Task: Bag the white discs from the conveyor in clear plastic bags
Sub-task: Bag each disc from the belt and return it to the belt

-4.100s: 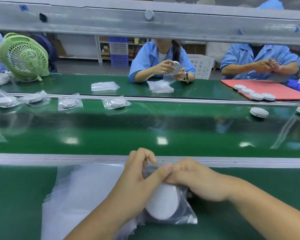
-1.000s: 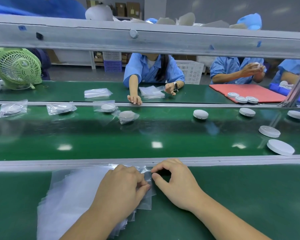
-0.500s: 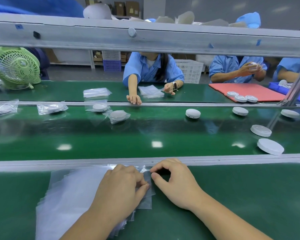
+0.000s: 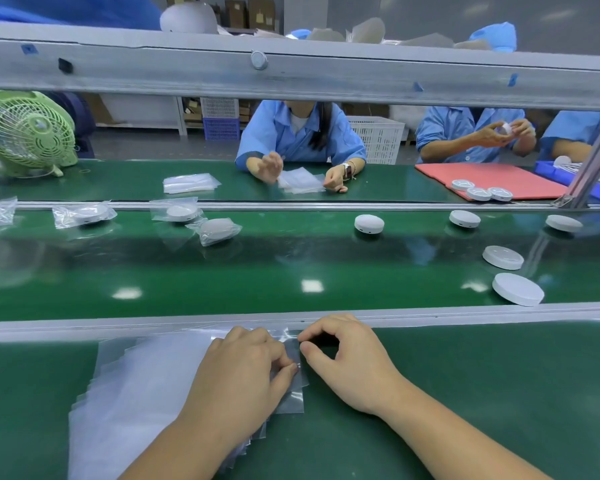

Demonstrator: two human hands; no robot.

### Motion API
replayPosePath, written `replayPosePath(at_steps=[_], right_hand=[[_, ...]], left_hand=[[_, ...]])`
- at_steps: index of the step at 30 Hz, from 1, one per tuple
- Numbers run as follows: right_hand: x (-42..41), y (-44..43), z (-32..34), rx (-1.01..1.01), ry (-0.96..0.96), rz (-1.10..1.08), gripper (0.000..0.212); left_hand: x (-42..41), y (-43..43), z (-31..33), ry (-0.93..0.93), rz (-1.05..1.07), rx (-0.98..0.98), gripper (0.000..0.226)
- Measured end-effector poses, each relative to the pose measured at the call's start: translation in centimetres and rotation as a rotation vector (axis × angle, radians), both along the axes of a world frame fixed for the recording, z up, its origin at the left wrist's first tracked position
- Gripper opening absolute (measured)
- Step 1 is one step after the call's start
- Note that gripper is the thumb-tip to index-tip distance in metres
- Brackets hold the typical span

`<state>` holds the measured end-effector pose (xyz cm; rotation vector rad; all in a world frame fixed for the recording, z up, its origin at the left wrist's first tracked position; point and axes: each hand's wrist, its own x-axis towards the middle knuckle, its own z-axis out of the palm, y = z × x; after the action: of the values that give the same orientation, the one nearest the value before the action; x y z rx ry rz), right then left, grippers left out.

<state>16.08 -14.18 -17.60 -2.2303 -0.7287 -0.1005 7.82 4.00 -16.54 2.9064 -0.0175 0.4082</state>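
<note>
Step in hand: separating one bag from the supply and opening its mouth; no disc is held. The left hand (image 4: 243,375) rests on the stack of clear bags (image 4: 146,386) on the counter (image 4: 499,393), fingers curled, thumb and fingertips pinching the film of the top bag (image 4: 291,396) at its right edge. The right hand (image 4: 350,365) lies just beside that edge, forefinger and thumb curved toward the bag's upper corner. The forefinger tip touches the film, but whether the two digits actually grip it cannot be told.

Next move, as judged: part the two layers of film, then reach for a disc. The film looks thin, so the layers may cling or a second bag may lift with the first.

Disc position: the nearest white disc (image 4: 518,289) lies on the conveyor (image 4: 257,271), beyond the rail (image 4: 465,311), forward and to the right of the right hand and well apart from it. Bagged discs (image 4: 215,231) lie further left on the belt
</note>
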Motion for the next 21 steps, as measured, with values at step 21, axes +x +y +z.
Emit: replayPosePath(at_steps=[21], right_hand=[[0.02,-0.08,-0.2,0.014,0.011,-0.001,0.015]], left_hand=[[-0.15,-0.11,-0.33,-0.051,-0.011,-0.041,0.018]])
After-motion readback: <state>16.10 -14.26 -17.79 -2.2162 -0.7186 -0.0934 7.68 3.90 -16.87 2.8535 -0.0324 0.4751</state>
